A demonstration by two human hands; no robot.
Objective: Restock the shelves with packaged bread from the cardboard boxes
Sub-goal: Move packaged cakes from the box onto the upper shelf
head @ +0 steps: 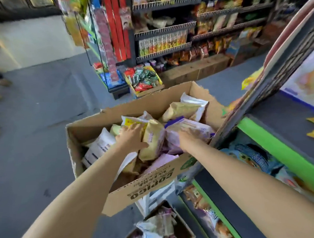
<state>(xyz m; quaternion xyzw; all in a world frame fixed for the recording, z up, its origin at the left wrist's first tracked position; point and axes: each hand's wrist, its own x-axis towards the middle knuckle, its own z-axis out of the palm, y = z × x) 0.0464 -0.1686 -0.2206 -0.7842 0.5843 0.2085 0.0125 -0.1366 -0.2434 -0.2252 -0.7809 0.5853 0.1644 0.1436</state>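
An open cardboard box (151,187) stands in the aisle, filled with several packaged breads. Both my hands reach inside it. My left hand (130,138) rests on a tan bread pack (153,139) in the middle of the box, thumb against its side and fingers laid over the top. My right hand (187,135) lies on a purple-and-white bread pack (191,125) at the box's right side; blur hides whether its fingers curl round the pack. A white pack (100,145) lies at the box's left. The shelf (275,148) with green edges is directly right of the box.
A second, smaller box (186,227) with packs sits on the floor below the first. Snack shelves (165,33) line the far side of the aisle, with a small yellow box of sachets (143,79) on the floor. Grey floor spreads to the left.
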